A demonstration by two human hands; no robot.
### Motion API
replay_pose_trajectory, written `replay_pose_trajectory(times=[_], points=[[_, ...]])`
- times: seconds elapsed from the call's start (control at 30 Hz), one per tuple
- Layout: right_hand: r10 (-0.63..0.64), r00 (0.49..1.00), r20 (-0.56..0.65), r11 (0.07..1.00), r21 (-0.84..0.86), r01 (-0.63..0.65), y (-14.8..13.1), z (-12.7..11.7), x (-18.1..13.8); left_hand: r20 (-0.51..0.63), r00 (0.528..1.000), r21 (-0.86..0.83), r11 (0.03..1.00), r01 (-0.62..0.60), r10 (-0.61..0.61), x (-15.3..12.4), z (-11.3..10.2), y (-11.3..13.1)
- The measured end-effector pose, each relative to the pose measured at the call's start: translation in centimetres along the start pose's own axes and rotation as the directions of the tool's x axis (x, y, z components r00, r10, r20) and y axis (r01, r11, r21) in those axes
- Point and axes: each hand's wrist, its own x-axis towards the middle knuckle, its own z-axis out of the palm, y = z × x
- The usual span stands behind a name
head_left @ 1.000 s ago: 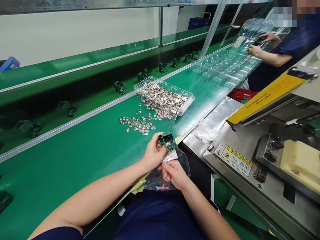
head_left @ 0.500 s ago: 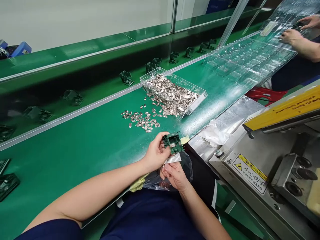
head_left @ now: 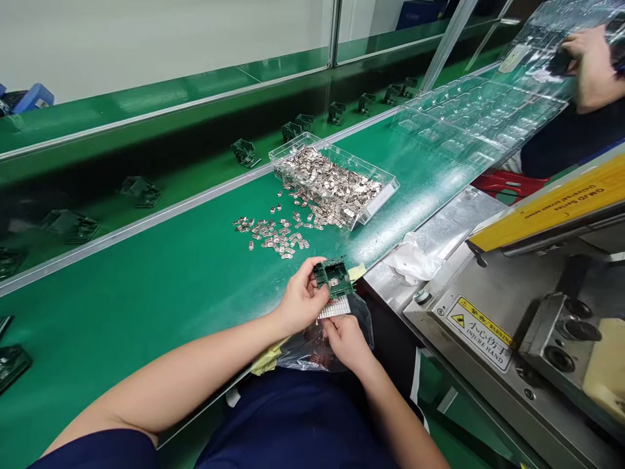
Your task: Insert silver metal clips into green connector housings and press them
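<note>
My left hand [head_left: 299, 301] grips a small green circuit board [head_left: 333, 276] at the near edge of the green bench. A silvery finned piece [head_left: 334, 308] hangs just under the board. My right hand [head_left: 344, 339] sits right below, its fingers pinching at that finned piece over a clear plastic bag [head_left: 317, 348] of small parts. Loose metal clips [head_left: 273, 235] lie scattered on the mat beyond my hands. Behind them stands a clear box [head_left: 383, 193] filled with more clips.
A metal machine [head_left: 493, 326] with a yellow warning label stands at the right. Clear blister trays [head_left: 459, 120] lie at the back right, where another person's hand [head_left: 588, 62] works. Dark green parts [head_left: 245, 154] ride the conveyor behind the bench. White cloth [head_left: 415, 257] lies beside the machine.
My hands stayed together at the bench edge; my right hand closed in under the finned piece. The view tilted down. The other person's hand rose over the trays.
</note>
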Motion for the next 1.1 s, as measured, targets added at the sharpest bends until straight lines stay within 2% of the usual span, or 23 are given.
replay_pose_trajectory(times=[0.13, 0.23, 0.37, 0.47, 0.53, 0.6, 0.73, 0.9, 1.1], points=[[-0.009, 0.998, -0.063, 0.989, -0.150, 0.000, 0.6, -0.5, -0.3, 0.006, 1.000, -0.066, 0.998, 0.007, -0.007, 0.2, 0.1, 0.1], [-0.053, 0.993, -0.109, 0.978, -0.206, 0.029, -0.3, -1.1, -1.6, 0.006, 0.999, -0.109, 0.994, 0.033, -0.033, 0.4, 0.2, 0.4], [-0.123, 0.963, -0.239, 0.973, -0.219, 0.070, -3.7, -2.1, -3.7, -0.008, 0.999, -0.154, 0.987, 0.039, -0.040, 0.2, 0.1, 0.9], [-0.195, 0.902, -0.385, 0.976, -0.165, 0.140, -6.9, -2.7, -4.1, 0.006, 1.000, -0.152, 0.988, 0.000, 0.001, -1.0, -0.2, 1.2], [-0.255, 0.861, -0.439, 0.965, -0.165, 0.201, -8.8, -2.9, -3.6, 0.018, 0.998, -0.126, 0.990, -0.056, 0.059, -2.0, -0.4, 1.2], [-0.315, 0.842, -0.438, 0.947, -0.198, 0.252, -10.1, -2.6, -2.9, 0.035, 0.993, -0.097, 0.989, -0.109, 0.113, -3.1, -0.6, 1.2], [-0.377, 0.842, -0.386, 0.918, -0.277, 0.284, -11.3, -1.5, -1.9, 0.070, 0.979, -0.007, 0.981, -0.192, 0.192, -4.7, -0.8, 1.3], [-0.345, 0.832, -0.434, 0.925, -0.309, 0.222, -12.0, -0.6, -2.1, 0.112, 0.966, 0.050, 0.970, -0.239, 0.233, -5.7, -0.6, 1.6], [-0.332, 0.808, -0.486, 0.941, -0.238, 0.243, -12.3, -0.1, -2.6, 0.110, 0.952, 0.064, 0.954, -0.294, 0.287, -6.2, -0.2, 1.9]])
